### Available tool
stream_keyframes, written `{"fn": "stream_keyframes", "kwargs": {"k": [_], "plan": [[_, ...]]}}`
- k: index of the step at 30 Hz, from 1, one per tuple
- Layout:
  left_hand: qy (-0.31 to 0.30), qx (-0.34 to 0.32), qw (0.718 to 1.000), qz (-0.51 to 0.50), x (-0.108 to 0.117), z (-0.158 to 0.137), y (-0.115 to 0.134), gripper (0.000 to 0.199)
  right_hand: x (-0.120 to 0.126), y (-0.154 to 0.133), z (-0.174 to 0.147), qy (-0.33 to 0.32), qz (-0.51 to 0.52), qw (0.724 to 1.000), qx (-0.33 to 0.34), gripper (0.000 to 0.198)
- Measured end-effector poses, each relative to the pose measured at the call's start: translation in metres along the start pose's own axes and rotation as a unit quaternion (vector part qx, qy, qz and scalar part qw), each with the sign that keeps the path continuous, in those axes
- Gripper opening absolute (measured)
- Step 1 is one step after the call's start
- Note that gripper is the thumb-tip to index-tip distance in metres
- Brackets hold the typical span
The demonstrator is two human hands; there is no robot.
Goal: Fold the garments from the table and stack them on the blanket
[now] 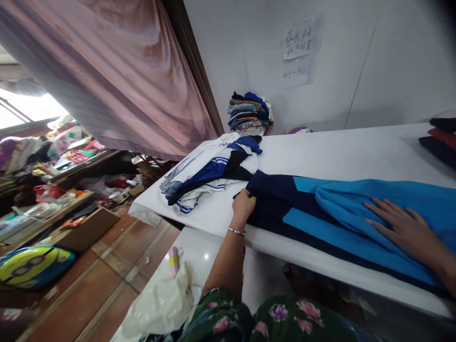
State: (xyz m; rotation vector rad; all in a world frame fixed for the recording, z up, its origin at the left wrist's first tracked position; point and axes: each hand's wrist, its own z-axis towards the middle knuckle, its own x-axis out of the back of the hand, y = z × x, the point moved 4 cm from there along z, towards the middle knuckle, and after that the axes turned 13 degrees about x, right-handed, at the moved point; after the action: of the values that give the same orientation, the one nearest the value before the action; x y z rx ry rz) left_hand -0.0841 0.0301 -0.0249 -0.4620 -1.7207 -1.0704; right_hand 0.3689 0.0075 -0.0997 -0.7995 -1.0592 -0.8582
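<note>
A pair of navy and bright-blue track pants [306,225] lies stretched along the white table, its right end running out of view. At the navy end, my left hand [243,205] has its fingers closed on the edge of the cloth. My right hand [401,228] lies flat with spread fingers on the bright-blue part, where the fabric is ruffled in loose folds. Beyond my left hand, a loose pile of clothes [213,168] in white, blue and black rests on the table's left end.
A folded stack of clothes [249,114] stands against the wall, and more dark garments [443,140] sit at the far right. Below the table edge, a low white surface [194,240] holds a plastic bag [160,304] and a pink-and-yellow roll [174,261]. A pink curtain [142,80] hangs left.
</note>
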Motion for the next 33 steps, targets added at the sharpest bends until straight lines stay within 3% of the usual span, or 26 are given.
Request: {"fn": "stream_keyframes", "kwargs": {"k": [9, 15, 23, 25, 28, 30, 33], "plan": [[-0.031, -0.022, 0.999, -0.034, 0.003, 0.006, 0.005, 0.025, -0.004, 0.003, 0.0, -0.01, 0.012, 1.0, -0.018, 0.073], [0.004, -0.043, 0.999, 0.01, 0.004, 0.001, 0.019, 0.022, -0.006, 0.004, -0.001, -0.005, 0.01, 1.0, -0.01, 0.07], [0.025, -0.017, 0.998, 0.055, 0.01, -0.001, 0.009, 0.016, -0.003, -0.001, 0.001, -0.033, 0.006, 0.999, -0.017, 0.07], [0.095, -0.057, 0.993, 0.028, 0.021, -0.004, 0.018, 0.019, -0.001, -0.003, 0.002, -0.034, -0.003, 0.999, -0.013, 0.069], [0.172, -0.194, 0.964, -0.064, 0.031, -0.022, 0.046, 0.021, 0.004, -0.01, 0.004, -0.025, -0.014, 1.0, -0.001, 0.066], [0.149, -0.307, 0.932, -0.119, 0.028, -0.042, 0.073, 0.018, 0.008, -0.015, 0.004, -0.019, -0.017, 1.0, 0.003, 0.065], [0.057, -0.452, 0.879, -0.14, 0.008, -0.078, 0.115, 0.019, 0.011, -0.018, 0.006, -0.015, -0.019, 1.0, 0.001, 0.064]]}}
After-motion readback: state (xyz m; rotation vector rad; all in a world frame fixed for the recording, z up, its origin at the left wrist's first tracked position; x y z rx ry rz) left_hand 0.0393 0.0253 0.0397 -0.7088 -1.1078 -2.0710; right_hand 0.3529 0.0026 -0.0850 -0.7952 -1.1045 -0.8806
